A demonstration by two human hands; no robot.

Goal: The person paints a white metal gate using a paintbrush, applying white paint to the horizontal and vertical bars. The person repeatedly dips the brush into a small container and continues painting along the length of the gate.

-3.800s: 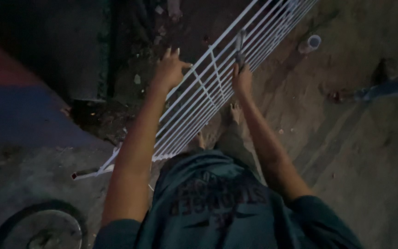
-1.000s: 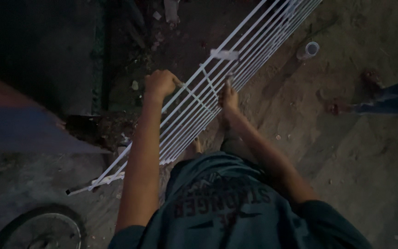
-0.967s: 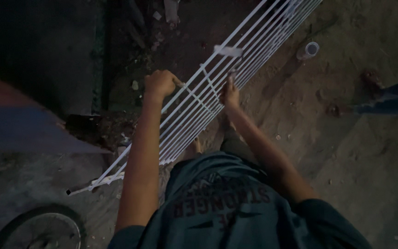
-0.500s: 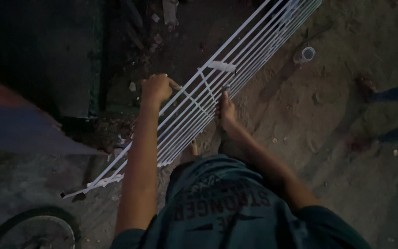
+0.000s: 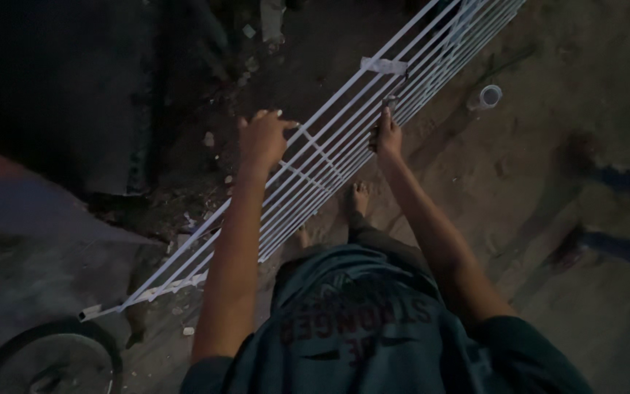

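While dim, both hands apart: left (image 5: 260, 138) loose atop white grille's (image 5: 329, 157) edge, right (image 5: 386, 135) seemingly gripping.

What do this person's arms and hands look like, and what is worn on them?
Both arms are bare from the short sleeves of a dark teal T-shirt down. The left hand and right hand wear no gloves; no watch or ring shows in the dim light.
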